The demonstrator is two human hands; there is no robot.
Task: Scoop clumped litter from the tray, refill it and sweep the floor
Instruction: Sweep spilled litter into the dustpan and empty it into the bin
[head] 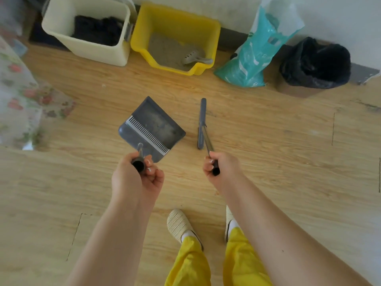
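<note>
**Sweep step: broom and dustpan in hand, tray at far wall**

Broom (202, 124) is on the wood floor (268, 141) at centre, head edge-on to camera, thin metal handle running back to the right hand (216, 166), which is wrapped round the dark grip at the top end. Dustpan (153, 129) sits just left of the broom, apart from it, mouth facing far-left, white comb teeth across its middle, some grey dust inside. Left hand (138, 174) is curled round the dustpan's upright handle at the grip end.

Handling, as a judgement: both look like light, stiff plastic on thin metal poles; long handles mean the heads swing easily, so holding at the rubber grips as now gives reach but less control. The pan lip needs to press flat on the floor or fine grit slides under.

Yellow litter tray (214, 34) stands at the far wall, centre, grey litter inside with a pale scoop (195, 57) lying in it at the near-right corner. Right of it leans a teal bag (253, 58), then a black-lined bin (315, 62). Left of the tray, a cream bin (86, 48) with dark contents. Floral fabric (18, 96) at the left edge. Slippers and yellow trousers at the near edge.

Loose litter on the floor: too small to tell.
</note>
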